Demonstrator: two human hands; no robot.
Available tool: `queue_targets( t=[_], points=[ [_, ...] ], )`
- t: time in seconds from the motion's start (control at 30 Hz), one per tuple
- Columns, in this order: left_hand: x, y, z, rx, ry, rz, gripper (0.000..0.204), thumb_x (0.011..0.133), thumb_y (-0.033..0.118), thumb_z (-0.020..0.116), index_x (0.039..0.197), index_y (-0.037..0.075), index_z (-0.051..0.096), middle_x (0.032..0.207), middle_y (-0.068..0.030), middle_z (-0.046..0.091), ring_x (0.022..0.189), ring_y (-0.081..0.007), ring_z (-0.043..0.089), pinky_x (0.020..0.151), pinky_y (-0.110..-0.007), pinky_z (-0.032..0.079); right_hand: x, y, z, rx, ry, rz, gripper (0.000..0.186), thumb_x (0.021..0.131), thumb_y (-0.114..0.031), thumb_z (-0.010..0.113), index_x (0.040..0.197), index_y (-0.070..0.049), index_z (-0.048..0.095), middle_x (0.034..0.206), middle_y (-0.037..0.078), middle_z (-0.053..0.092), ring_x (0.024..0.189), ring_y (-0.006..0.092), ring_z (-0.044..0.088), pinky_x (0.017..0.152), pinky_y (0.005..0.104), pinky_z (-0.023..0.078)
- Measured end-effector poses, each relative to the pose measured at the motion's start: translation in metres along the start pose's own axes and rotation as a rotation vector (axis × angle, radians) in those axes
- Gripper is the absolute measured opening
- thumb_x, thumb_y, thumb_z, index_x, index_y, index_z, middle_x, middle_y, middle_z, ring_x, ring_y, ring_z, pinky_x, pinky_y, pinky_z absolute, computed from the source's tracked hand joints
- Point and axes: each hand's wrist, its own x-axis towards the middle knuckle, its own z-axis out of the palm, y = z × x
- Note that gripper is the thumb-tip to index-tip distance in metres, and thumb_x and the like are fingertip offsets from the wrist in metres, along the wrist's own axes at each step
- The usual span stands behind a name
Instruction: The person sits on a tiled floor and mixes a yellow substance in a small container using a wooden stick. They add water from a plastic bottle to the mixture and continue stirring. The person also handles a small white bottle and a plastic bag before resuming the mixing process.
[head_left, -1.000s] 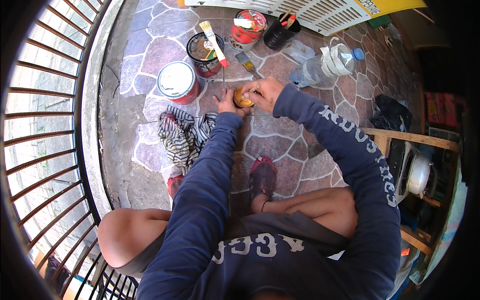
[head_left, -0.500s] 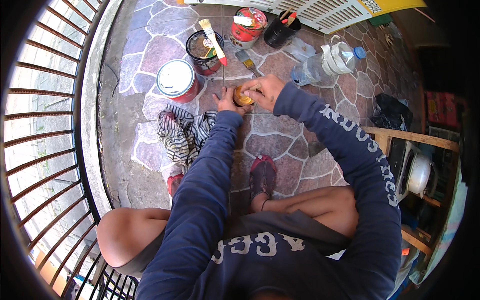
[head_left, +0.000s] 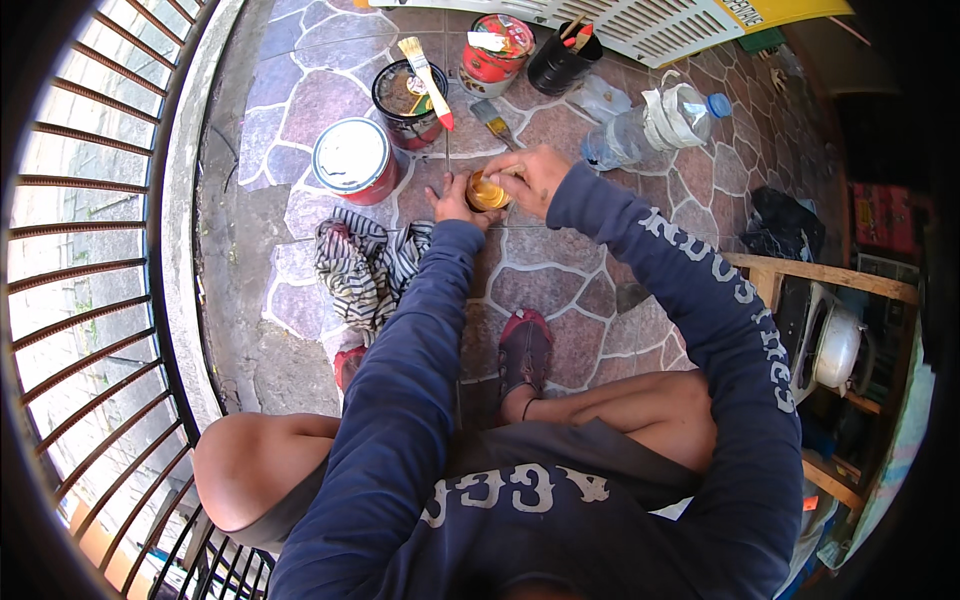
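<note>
A small round yellow-lidded tin (head_left: 487, 191) stands on the stone-tiled floor in front of me. My left hand (head_left: 452, 202) grips its left side. My right hand (head_left: 532, 176) curls over its top and right side, fingers pressed on the lid. Both arms wear dark blue sleeves. Just beyond the tin sits an open dark paint can (head_left: 408, 101) with a red-handled brush (head_left: 427, 68) resting across it. A closed red can with a white lid (head_left: 353, 160) is to the left.
A striped rag (head_left: 366, 264) lies left of my left arm. Farther back are a red paint can (head_left: 497, 54), a black cup with sticks (head_left: 563, 58), a small brush (head_left: 493, 118) and a taped plastic bottle (head_left: 652, 128). A metal railing (head_left: 100, 250) runs along the left; wooden shelving (head_left: 830, 290) is at right.
Both hands stay on the small tin; they have shifted only slightly, with the right hand's fingers turning a little over the lid.
</note>
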Motion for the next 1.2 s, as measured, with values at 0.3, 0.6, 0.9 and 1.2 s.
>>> queue_targets(
  t=[0.3,0.6,0.9,1.2],
  points=[
    [0.0004,-0.0008,0.0004,-0.011,0.003,0.015,0.092,0.05,0.041,0.093,0.129,0.012,0.054,0.128,-0.0229,0.06,0.136,-0.0329,0.043,0.118,-0.056,0.007,0.0001,-0.0076,-0.004,-0.081,-0.041,0.084,0.024,0.09,-0.025,0.06,0.107,-0.012,0.069,0.091,0.019,0.07,0.085,0.0373,0.068,0.079,0.0438,0.054],
    [0.001,-0.0022,0.0009,0.017,0.004,0.0,0.091,0.05,0.04,0.093,0.129,0.012,0.055,0.127,-0.0198,0.061,0.136,-0.0321,0.043,0.118,-0.056,0.006,0.0021,-0.0049,-0.0005,-0.125,-0.009,0.094,0.022,0.089,-0.023,0.061,0.105,-0.01,0.069,0.087,0.019,0.07,0.083,0.0366,0.068,0.077,0.0435,0.054],
    [0.0,-0.0017,0.0008,-0.016,0.015,0.023,0.091,0.051,0.04,0.093,0.128,0.012,0.055,0.126,-0.0178,0.062,0.136,-0.0321,0.043,0.118,-0.057,0.007,-0.0002,-0.0072,-0.0031,-0.127,-0.091,0.14,0.024,0.09,-0.025,0.059,0.107,-0.013,0.07,0.088,0.019,0.07,0.083,0.0375,0.068,0.078,0.0431,0.055],
    [-0.0002,0.0,-0.0006,-0.009,0.017,0.017,0.091,0.052,0.039,0.093,0.129,0.011,0.055,0.127,-0.0225,0.061,0.136,-0.0324,0.043,0.118,-0.056,0.007,0.001,-0.0061,-0.0053,-0.135,-0.125,0.06,0.025,0.089,-0.026,0.06,0.108,-0.014,0.07,0.09,0.018,0.07,0.083,0.0369,0.068,0.078,0.0429,0.055]
  ],
)
